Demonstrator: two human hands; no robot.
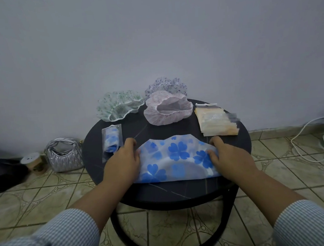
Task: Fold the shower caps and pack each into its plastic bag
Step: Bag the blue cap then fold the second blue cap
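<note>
1. Between my two hands the blue clover-print shower cap (176, 157) is lying flattened into a half-moon on the round black table (182, 189), its long axis running hand to hand.
2. My left hand (122, 161) is pinching the cap's left end, and my right hand (228, 154) is clamping the right end; both are grasping plastic.
3. Both hands are sitting equally near, so I am judging the next fold as end over end.
4. Beyond my right hand the stack of empty plastic bags (216, 123) is waiting; just beside my left, one bagged blue cap (112, 140) is lying.
</note>
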